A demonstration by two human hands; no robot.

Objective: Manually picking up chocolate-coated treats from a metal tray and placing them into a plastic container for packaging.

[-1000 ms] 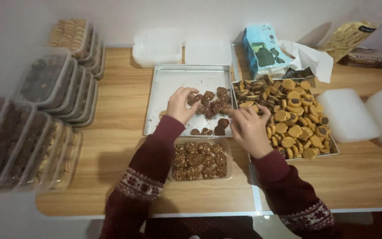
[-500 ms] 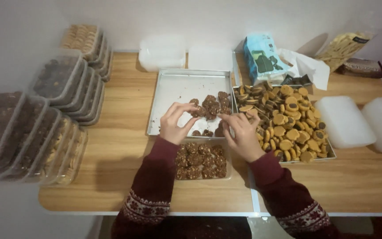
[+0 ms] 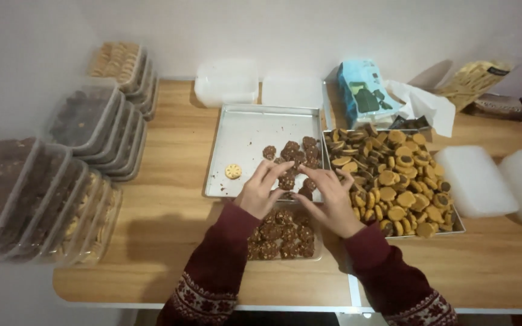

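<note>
My left hand (image 3: 260,192) and my right hand (image 3: 328,202) meet over the near edge of a metal tray (image 3: 243,127). Each pinches a dark chocolate cookie: the left one holds a cookie (image 3: 286,181), the right one a cookie (image 3: 309,185). More dark cookies (image 3: 297,151) lie in a small pile at the tray's right side. A single yellow cookie (image 3: 233,171) lies alone on the tray's left. Just below my hands stands a clear plastic container (image 3: 315,256) partly filled with dark cookies (image 3: 282,234).
A second tray (image 3: 458,224) heaped with yellow-and-brown cookies sits on the right. Stacks of filled clear containers (image 3: 86,121) line the left. Empty containers (image 3: 228,81), white lids (image 3: 475,172), a blue packet (image 3: 367,90) and bags (image 3: 475,75) lie behind and to the right.
Both hands drew back from the cookie pile toward the tray's near edge, each with a dark cookie. The yellow cookie, hidden by the left hand before, now shows.
</note>
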